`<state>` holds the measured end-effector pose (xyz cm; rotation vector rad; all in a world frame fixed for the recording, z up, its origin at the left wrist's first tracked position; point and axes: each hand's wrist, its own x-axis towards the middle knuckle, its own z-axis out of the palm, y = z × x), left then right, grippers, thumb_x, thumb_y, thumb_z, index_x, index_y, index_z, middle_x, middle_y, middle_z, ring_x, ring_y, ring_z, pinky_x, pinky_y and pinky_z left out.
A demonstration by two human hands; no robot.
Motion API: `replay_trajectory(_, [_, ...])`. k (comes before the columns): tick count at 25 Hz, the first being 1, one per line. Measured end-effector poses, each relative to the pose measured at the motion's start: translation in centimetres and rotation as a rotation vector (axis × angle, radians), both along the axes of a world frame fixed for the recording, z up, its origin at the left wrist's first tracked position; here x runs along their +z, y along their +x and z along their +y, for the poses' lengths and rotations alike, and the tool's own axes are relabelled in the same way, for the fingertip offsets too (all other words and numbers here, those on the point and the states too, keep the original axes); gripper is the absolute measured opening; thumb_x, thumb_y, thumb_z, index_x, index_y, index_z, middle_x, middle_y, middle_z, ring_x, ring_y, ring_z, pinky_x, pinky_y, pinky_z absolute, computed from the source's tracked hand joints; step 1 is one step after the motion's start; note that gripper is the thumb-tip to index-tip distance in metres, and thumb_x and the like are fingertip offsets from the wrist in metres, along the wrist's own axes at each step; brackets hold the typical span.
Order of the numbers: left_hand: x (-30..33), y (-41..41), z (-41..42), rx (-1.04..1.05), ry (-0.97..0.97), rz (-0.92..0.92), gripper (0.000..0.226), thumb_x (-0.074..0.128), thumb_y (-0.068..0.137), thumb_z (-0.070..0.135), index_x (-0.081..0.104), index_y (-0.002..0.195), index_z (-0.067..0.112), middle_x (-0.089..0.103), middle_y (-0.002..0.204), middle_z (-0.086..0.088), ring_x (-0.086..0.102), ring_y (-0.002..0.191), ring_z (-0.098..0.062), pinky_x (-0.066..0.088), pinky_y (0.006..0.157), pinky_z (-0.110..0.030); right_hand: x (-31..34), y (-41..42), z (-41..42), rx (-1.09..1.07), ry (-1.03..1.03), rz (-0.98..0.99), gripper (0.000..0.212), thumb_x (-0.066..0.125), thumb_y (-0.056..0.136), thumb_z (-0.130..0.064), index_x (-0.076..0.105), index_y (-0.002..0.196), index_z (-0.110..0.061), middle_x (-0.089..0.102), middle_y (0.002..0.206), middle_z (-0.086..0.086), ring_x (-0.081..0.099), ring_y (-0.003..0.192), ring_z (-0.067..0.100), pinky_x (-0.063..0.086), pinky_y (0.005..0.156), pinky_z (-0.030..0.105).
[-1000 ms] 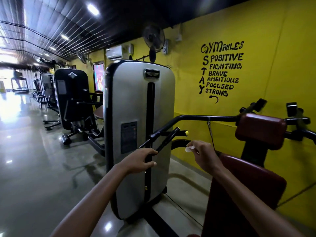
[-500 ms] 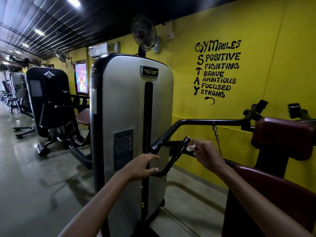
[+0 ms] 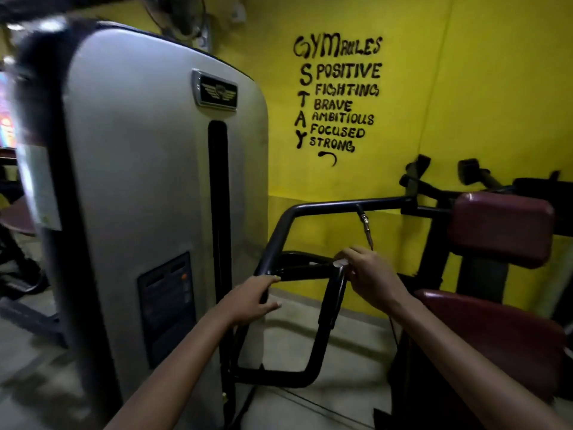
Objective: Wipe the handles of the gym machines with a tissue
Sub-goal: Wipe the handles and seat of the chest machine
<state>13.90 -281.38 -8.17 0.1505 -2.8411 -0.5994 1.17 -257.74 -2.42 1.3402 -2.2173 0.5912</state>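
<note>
The right hand [image 3: 369, 276] is pinching a small white tissue [image 3: 341, 262] between thumb and fingertips and holding it against the top end of the black handle [image 3: 333, 301], which is standing just right of the grey weight-stack cover [image 3: 148, 187]. The left hand [image 3: 248, 301] is curling round the black frame bar [image 3: 269, 262] right beside that cover, lower left of the tissue. A maroon seat [image 3: 496, 333] is sitting further right of the cover, against the yellow wall [image 3: 465, 103].

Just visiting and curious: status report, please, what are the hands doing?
Left hand grips the black frame bar. Right hand pinches tissue against handle top. Nothing in the way.
</note>
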Motion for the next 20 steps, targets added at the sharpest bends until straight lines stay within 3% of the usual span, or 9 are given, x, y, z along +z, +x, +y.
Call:
replay_trajectory(5, [-2.2,-6.5,-5.7,-0.18,-0.127,0.022,0.065,0.057,0.092,0.041,0.031,0.147,0.019,0.037,0.15,0.0,0.032,0.138,-0.017,0.031,0.11,-0.034,-1.1,0.3,-2.0,-0.212,-0.077,-0.013,0.018,0.062,0.083,0.001,0.063,0.099,-0.008,0.063,0.093,0.006,0.061,0.079,0.025,0.053,0.061,0.038])
replay_trajectory(8, [-3.9,-8.7,-7.7,-0.247,-0.164,-0.002,0.071,0.049,0.094,0.049,0.016,0.151,0.023,0.023,0.157,0.004,0.017,0.145,-0.015,0.022,0.115,-0.041,-1.6,1.4,-3.1,-0.328,-0.124,-0.045,0.017,0.063,0.083,0.002,0.064,0.097,-0.009,0.063,0.091,0.005,0.062,0.078,0.023,0.051,0.061,0.034])
replay_trajectory(13, [-5.6,-10.2,-8.6,-0.326,-0.057,-0.025,0.074,0.042,0.096,0.05,0.0,0.153,0.03,0.007,0.16,0.01,-0.001,0.147,-0.01,0.004,0.114,-0.057,-2.3,3.8,-4.2,-0.498,-0.226,-0.067,0.022,0.065,0.081,0.001,0.067,0.1,-0.009,0.067,0.094,0.008,0.064,0.083,0.022,0.053,0.068,0.035])
replay_trajectory(20, [-6.1,-10.3,-8.6,-0.356,-0.014,0.009,0.072,0.041,0.096,0.047,0.001,0.153,0.03,0.01,0.16,0.009,-0.002,0.147,-0.01,0.001,0.114,-0.062,-2.9,3.9,-5.3,-0.64,-0.394,-0.077,0.018,0.064,0.085,-0.004,0.065,0.102,-0.01,0.067,0.095,0.006,0.064,0.086,0.019,0.052,0.073,0.034])
